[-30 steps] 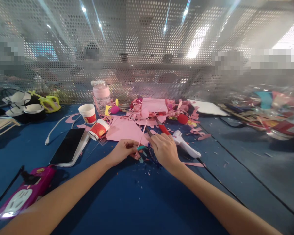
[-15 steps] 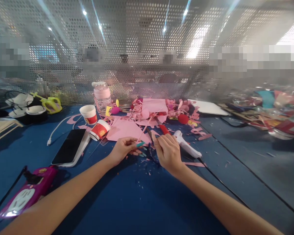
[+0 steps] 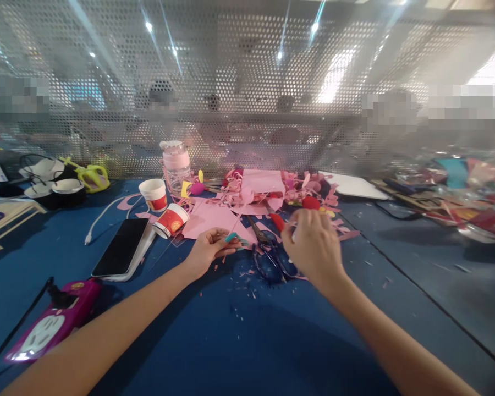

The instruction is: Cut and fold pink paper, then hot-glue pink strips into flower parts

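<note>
My left hand [image 3: 212, 250] pinches a thin pink paper strip [image 3: 236, 224] between thumb and fingertips, above the front edge of a pink paper sheet [image 3: 208, 218]. My right hand [image 3: 313, 245] is bent over a white glue gun [image 3: 295, 232], which it mostly hides. Its fingers are curved and slightly blurred, so a firm grip on the glue gun cannot be made out. Between the hands lie scissors [image 3: 271, 258] with dark blue handles, their blades pointing away over the pink paper. A red-handled tool [image 3: 277, 221] lies just left of my right hand.
Pink paper scraps [image 3: 251, 190] are heaped at the back. Leftward are two paper cups [image 3: 153, 195], a bottle [image 3: 176, 165], a phone [image 3: 121, 247] and a purple power strip [image 3: 60, 319]. A white board [image 3: 355, 186] lies at back right, before a perforated metal screen [image 3: 247, 110].
My right hand has let go of the scissors, which now lie on the table, and has moved right over the glue gun. My left hand keeps the pink strip in nearly the same place.
</note>
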The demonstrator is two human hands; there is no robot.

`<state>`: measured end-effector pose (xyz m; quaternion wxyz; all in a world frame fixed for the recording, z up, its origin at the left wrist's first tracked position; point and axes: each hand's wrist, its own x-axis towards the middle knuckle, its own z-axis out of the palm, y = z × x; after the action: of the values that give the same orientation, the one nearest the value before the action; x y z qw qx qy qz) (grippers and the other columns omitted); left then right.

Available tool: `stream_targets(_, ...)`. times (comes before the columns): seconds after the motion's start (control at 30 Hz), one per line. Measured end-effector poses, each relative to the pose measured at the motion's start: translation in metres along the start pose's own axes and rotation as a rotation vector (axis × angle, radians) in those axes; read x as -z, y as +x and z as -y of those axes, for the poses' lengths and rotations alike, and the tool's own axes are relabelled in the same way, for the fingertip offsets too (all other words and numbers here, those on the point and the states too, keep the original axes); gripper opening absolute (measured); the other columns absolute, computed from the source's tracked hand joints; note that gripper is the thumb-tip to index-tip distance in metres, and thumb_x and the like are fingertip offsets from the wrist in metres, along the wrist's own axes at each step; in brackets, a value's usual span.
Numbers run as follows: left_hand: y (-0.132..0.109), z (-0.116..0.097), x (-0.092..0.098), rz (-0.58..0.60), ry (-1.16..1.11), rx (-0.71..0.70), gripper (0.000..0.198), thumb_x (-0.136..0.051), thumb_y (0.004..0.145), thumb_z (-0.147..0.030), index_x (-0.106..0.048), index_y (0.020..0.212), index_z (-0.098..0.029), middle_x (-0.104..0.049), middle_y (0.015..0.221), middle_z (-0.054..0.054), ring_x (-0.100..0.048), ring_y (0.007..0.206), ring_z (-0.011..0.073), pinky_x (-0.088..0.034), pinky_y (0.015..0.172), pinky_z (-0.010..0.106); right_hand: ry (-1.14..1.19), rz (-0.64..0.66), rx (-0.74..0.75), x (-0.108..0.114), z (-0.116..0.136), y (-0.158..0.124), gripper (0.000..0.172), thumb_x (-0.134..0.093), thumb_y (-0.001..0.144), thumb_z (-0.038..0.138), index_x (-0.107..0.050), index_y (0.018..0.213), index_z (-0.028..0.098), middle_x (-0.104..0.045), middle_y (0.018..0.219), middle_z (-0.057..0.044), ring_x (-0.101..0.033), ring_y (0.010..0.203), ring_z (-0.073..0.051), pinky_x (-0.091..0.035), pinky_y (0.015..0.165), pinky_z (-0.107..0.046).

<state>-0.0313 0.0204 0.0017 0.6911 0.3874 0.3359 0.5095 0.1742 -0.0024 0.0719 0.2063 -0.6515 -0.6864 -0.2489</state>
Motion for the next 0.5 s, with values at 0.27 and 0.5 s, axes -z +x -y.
stream_targets(0.27, 0.005, -0.004, 0.000, -0.141, -0.193, 0.051, 0.012, -0.057, 0.075, -0.002, -0.054, 0.084, -0.010, -0.069, 0.080, 0.008, -0.067, 0.079, 0.0166, -0.054, 0.065, 0.019, -0.207, 0.802, -0.164, -0.018, -0.062, 0.005, 0.052, -0.055, 0.068, 0.032, -0.048, 0.108, 0.001, -0.051, 0.106, -0.025, -0.049, 0.100, -0.038, -0.041, 0.071, -0.042)
stream_targets(0.5, 0.002, -0.003, 0.000, -0.053, -0.152, 0.042, 0.018, -0.067, 0.069, -0.009, -0.053, 0.080, -0.012, -0.070, 0.079, 0.009, -0.068, 0.074, 0.0198, -0.055, 0.061, 0.023, -0.167, 0.796, -0.126, -0.030, -0.057, 0.001, 0.042, -0.052, 0.068, 0.016, -0.048, 0.107, 0.002, -0.056, 0.100, -0.024, -0.056, 0.095, -0.036, -0.042, 0.069, -0.038)
